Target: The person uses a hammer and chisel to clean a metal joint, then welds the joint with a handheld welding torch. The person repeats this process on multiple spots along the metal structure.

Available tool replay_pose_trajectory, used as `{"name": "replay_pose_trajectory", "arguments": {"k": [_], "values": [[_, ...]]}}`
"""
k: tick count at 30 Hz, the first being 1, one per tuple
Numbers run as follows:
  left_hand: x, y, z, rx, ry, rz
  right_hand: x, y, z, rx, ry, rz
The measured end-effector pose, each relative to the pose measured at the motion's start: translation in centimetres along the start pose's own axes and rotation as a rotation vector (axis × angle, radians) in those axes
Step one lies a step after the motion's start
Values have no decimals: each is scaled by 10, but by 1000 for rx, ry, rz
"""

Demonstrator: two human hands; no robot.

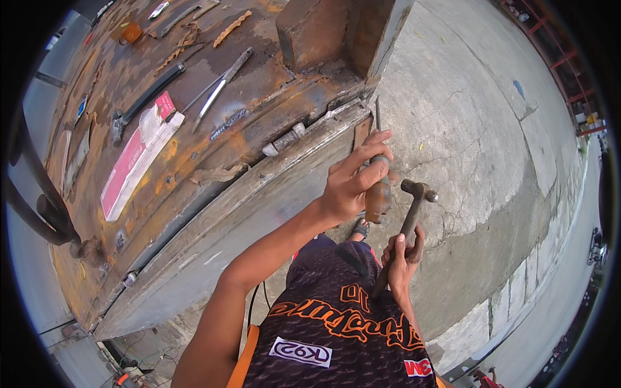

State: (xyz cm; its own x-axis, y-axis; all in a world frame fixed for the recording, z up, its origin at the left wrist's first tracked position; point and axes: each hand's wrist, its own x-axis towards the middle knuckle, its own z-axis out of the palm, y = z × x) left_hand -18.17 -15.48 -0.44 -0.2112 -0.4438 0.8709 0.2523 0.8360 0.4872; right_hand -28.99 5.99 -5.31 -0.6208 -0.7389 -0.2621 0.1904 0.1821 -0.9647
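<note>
My left hand (349, 181) is wrapped round the handle of a screwdriver (379, 202), a worn amber one. Its thin dark shaft points away from me, the tip close to the corner of a rusty steel bed (259, 123); whether it touches cannot be made out. Lower and to the right, my right hand (403, 260) grips a ball-peen hammer (410, 220) by its shaft, head up. The hammer head is apart from the screwdriver, just right of its handle end. Below the bed's edge hangs a grey metal side panel (259, 213), joined by hinges (284, 140).
On the bed lie a pink and white long box (139, 168), a black-handled hammer (152, 94), thin metal tools (223, 87) and rusty scraps. A rusty steel post (336, 35) rises at the bed's far corner. Cracked concrete floor (472, 142) stretches to the right.
</note>
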Motion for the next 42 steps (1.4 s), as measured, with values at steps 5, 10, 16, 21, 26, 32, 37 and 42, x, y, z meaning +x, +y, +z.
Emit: {"name": "replay_pose_trajectory", "arguments": {"k": [5, 10, 16, 21, 26, 32, 37, 42], "values": [[29, -30, -14, 73, 289, 91, -3, 1, 2, -32, -13, -21], [42, -47, 2, 313, 149, 34, -7, 2, 5, -30, -30, -12], [21, -20, 1, 211, 97, 45, -7, 2, 8, -18, -10, -21], [48, -41, -4, 251, 204, -6, -8, 4, 11, -35, -50, -16], [40, -29, 5, 369, 80, -27, -13, 6, 16, -60, -61, -51], [41, -29, -13, 264, 123, 29, -12, 2, 22, -5, -49, -34], [35, -30, 17, 432, -50, 1, -16, 1, 26, -50, -54, -31], [27, -26, 2, 344, 6, 36, -21, 1, 26, -46, -20, -48]]}}
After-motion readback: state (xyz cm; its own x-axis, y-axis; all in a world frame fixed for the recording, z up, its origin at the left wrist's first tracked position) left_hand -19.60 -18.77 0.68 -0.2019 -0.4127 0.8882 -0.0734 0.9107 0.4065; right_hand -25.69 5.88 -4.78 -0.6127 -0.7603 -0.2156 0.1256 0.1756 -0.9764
